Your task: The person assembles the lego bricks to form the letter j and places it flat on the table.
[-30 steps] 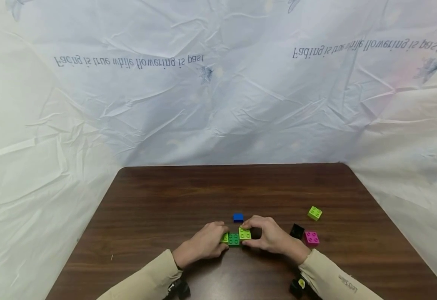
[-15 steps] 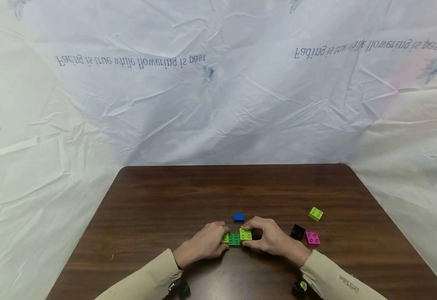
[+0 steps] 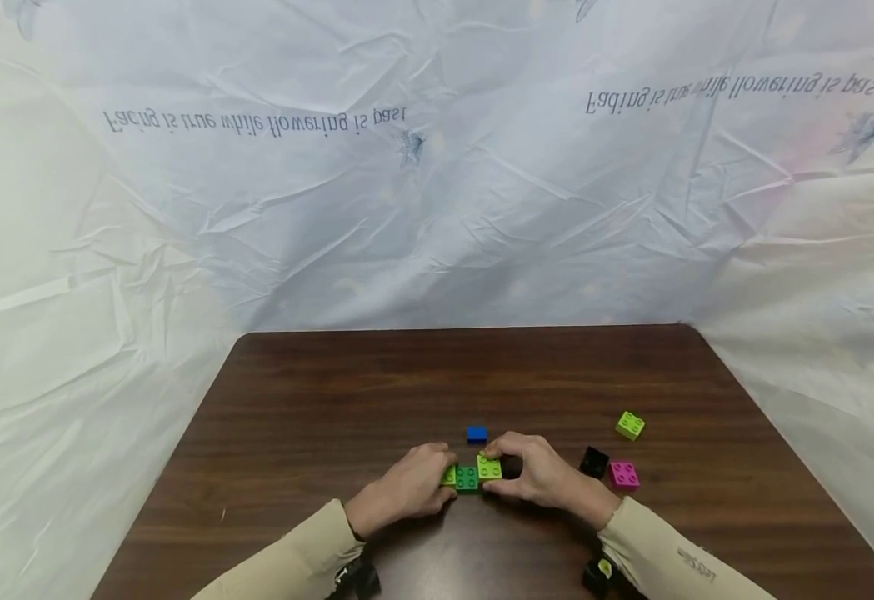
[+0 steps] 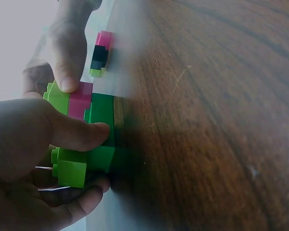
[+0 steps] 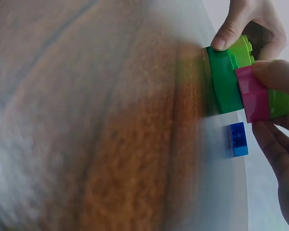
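In the head view, my left hand [image 3: 410,482] grips the left end of a long green toy building brick [image 3: 467,478]. On that end sits a lime brick [image 4: 72,173], partly covered by the hand. My right hand [image 3: 541,473] pinches a stack of two between thumb and fingers: a pink brick [image 5: 254,94] below and a lime brick [image 3: 489,467] on top. This pair stands at the green brick's right end, its pink underside close over the studs in the right wrist view. The left thumb presses along the green brick's side in the left wrist view.
A blue brick [image 3: 476,434] lies just beyond the hands on the brown table [image 3: 332,375]. Right of the right hand are a black brick [image 3: 594,462], a pink brick [image 3: 624,475] and, farther back, another lime brick [image 3: 630,425]. Pale printed sheeting [image 3: 437,208] hangs behind the table.
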Demonstrator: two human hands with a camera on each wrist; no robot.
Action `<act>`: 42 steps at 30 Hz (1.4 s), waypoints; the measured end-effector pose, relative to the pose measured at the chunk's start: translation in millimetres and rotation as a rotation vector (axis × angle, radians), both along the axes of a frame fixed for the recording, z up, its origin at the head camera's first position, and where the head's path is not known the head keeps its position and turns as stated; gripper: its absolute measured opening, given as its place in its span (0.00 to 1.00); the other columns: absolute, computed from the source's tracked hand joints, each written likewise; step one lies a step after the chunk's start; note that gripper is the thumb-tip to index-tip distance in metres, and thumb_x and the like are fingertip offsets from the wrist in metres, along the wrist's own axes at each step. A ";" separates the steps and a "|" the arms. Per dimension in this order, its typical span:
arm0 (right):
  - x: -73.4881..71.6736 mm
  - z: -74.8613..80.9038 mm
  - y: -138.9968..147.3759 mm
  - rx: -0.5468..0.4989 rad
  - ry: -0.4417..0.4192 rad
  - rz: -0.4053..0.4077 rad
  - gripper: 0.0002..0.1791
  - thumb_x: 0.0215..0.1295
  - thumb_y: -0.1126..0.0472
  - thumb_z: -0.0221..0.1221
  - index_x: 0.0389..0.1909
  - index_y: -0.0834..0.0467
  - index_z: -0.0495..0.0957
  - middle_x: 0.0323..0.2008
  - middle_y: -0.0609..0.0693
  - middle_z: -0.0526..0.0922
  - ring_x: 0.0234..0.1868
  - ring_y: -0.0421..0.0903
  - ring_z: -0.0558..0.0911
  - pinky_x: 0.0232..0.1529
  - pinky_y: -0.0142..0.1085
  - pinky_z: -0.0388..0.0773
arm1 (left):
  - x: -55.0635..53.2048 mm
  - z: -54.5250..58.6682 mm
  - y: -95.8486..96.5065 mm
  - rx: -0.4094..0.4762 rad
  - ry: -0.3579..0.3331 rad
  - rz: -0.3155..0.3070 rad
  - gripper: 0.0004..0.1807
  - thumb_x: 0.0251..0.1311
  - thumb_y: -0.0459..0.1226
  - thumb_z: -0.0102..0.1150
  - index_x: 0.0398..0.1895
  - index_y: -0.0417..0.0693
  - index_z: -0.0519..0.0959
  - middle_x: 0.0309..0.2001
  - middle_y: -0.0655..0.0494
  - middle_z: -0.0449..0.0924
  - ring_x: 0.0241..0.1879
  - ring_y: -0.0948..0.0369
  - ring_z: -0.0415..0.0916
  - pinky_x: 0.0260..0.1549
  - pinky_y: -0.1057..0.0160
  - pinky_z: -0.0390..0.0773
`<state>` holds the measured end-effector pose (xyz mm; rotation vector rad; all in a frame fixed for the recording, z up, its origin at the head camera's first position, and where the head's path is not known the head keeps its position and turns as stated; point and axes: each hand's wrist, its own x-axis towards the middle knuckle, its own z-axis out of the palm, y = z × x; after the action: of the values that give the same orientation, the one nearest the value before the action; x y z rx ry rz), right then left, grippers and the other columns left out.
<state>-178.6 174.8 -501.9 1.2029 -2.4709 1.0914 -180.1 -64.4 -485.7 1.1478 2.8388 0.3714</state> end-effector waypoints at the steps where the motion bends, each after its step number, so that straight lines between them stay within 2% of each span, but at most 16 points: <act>1: 0.0 0.9 -0.2 0.009 -0.003 0.002 0.17 0.53 0.56 0.73 0.43 0.52 0.80 0.42 0.45 0.83 0.44 0.41 0.83 0.42 0.33 0.81 | 0.0 0.1 -0.2 0.000 0.002 -0.001 0.16 0.54 0.43 0.71 0.43 0.47 0.82 0.36 0.59 0.78 0.34 0.67 0.75 0.33 0.68 0.77; 9: -1.2 10.9 -1.6 0.114 -0.075 0.011 0.19 0.55 0.53 0.71 0.44 0.48 0.75 0.43 0.40 0.81 0.45 0.37 0.81 0.42 0.33 0.80 | 0.6 0.2 -1.4 0.016 0.028 -0.024 0.13 0.53 0.41 0.71 0.40 0.48 0.82 0.33 0.60 0.75 0.31 0.67 0.74 0.31 0.69 0.76; 14: -1.8 12.0 0.6 0.141 -0.090 0.012 0.20 0.57 0.49 0.69 0.47 0.48 0.75 0.45 0.40 0.80 0.46 0.37 0.80 0.43 0.36 0.80 | 0.4 0.7 -0.8 0.011 0.018 -0.017 0.14 0.55 0.42 0.70 0.42 0.47 0.82 0.32 0.60 0.75 0.30 0.68 0.73 0.30 0.70 0.75; 19: -0.3 11.2 3.6 0.150 -0.068 0.006 0.24 0.58 0.44 0.67 0.51 0.52 0.76 0.47 0.40 0.80 0.49 0.39 0.80 0.46 0.39 0.80 | 0.8 0.7 -0.4 -0.003 0.008 -0.010 0.14 0.55 0.42 0.70 0.42 0.48 0.82 0.33 0.60 0.75 0.31 0.68 0.73 0.31 0.70 0.75; 26: -1.0 13.8 9.1 0.100 -0.026 0.022 0.23 0.59 0.45 0.67 0.52 0.52 0.77 0.49 0.41 0.80 0.51 0.38 0.80 0.48 0.42 0.80 | 0.3 -0.2 -0.7 -0.012 -0.003 -0.004 0.15 0.56 0.43 0.69 0.43 0.47 0.82 0.34 0.60 0.76 0.31 0.68 0.73 0.31 0.69 0.75; 35: -7.1 26.2 28.8 0.077 -0.006 -0.038 0.22 0.60 0.50 0.67 0.53 0.52 0.77 0.47 0.49 0.82 0.46 0.42 0.81 0.44 0.41 0.79 | -1.0 -1.4 0.0 -0.005 0.045 -0.023 0.13 0.55 0.44 0.70 0.39 0.48 0.82 0.32 0.60 0.76 0.30 0.68 0.73 0.30 0.69 0.75; 42: -8.7 33.1 47.9 0.084 0.014 -0.137 0.22 0.59 0.51 0.68 0.54 0.46 0.76 0.48 0.47 0.82 0.44 0.44 0.81 0.43 0.44 0.79 | -1.6 -3.4 -1.8 0.000 0.037 -0.013 0.13 0.55 0.43 0.70 0.40 0.48 0.82 0.32 0.60 0.76 0.30 0.69 0.71 0.29 0.69 0.75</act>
<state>-187.3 222.7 -468.8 1.0403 -2.5681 0.9494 -181.8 -66.1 -489.1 1.1857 2.8614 0.3529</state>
